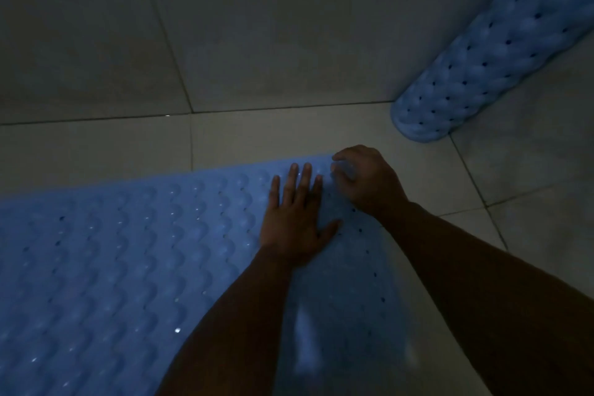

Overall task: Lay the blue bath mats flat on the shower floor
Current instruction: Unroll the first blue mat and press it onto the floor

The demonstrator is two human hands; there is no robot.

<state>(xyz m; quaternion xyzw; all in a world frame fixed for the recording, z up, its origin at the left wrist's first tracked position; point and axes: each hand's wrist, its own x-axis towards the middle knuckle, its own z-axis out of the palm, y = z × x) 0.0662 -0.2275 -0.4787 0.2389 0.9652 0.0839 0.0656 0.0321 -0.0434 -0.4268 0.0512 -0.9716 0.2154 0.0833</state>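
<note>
A blue bath mat (pixel 128 260) with a wavy bumped surface and small holes lies spread on the tiled shower floor (pixel 250 138), filling the lower left. My left hand (pixel 295 219) presses flat on the mat near its far right corner, fingers straight. Just to its right, my right hand (pixel 366 180) has its fingers curled round the mat's far corner edge. A second blue mat (pixel 501 42), rolled into a tube, leans in the corner at the upper right, its lower end on the floor.
Grey tiled walls (pixel 257 26) rise behind the floor and meet in the right corner, where the rolled mat stands. Bare floor tiles (pixel 530 151) show to the right of the flat mat. The light is dim.
</note>
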